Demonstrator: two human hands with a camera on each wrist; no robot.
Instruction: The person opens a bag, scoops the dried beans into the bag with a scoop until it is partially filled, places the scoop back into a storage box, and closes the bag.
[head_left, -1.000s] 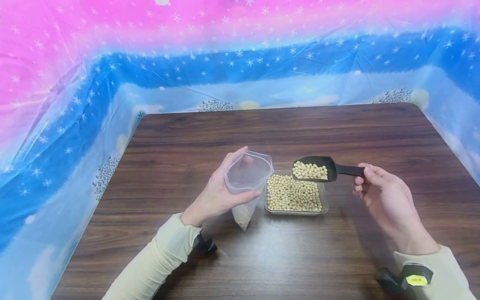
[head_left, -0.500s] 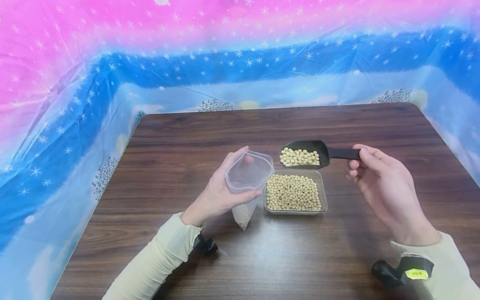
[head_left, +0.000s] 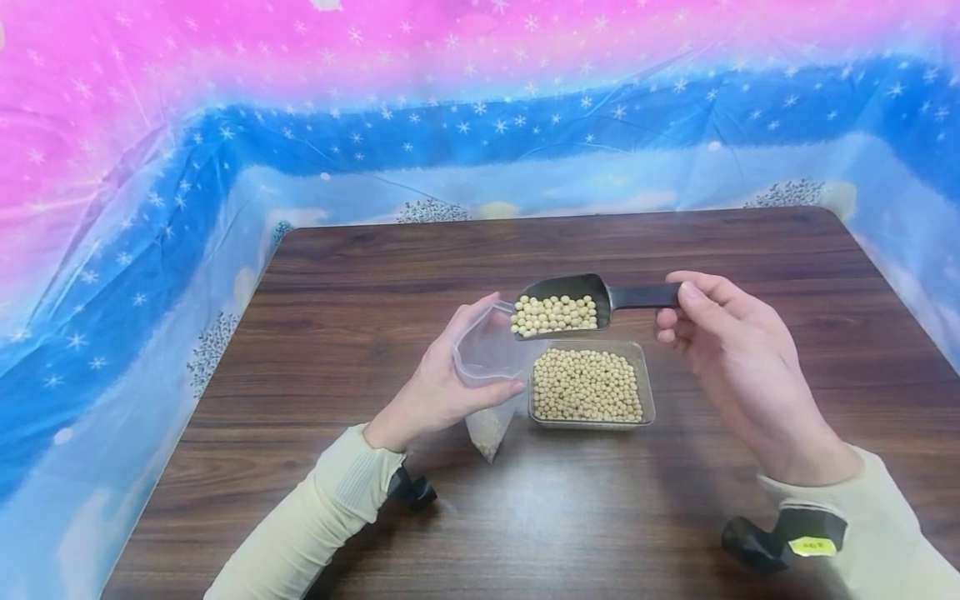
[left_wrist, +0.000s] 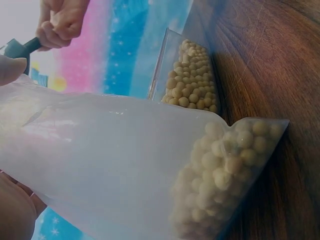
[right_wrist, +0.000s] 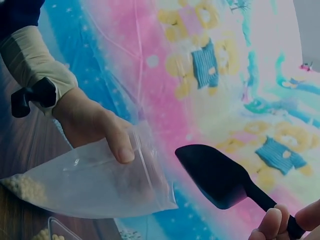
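Note:
My left hand [head_left: 442,375] holds a clear plastic zip bag [left_wrist: 115,155] by its top, thumb on the near side, its mouth spread wide. Soybeans [left_wrist: 220,170] fill the bag's lower end, which reaches down to the tabletop. My right hand [head_left: 742,358] pinches the handle of a black scoop [head_left: 600,287] between thumb and fingers. A heap of soybeans [head_left: 555,315] lies in the scoop, whose front lip overlaps the right edge of the bag's mouth in the head view. From the right wrist view only the scoop's dark underside [right_wrist: 210,175] shows.
A clear rectangular container [head_left: 648,400] of soybeans stands on the dark wood table [head_left: 375,267], right of the bag and below the scoop. A patterned pink and blue cloth [head_left: 450,117] hangs behind the table and along its sides.
My right hand has carried the loaded scoop left and upward, from over the container to the bag's mouth. The left hand and the bag have stayed nearly still.

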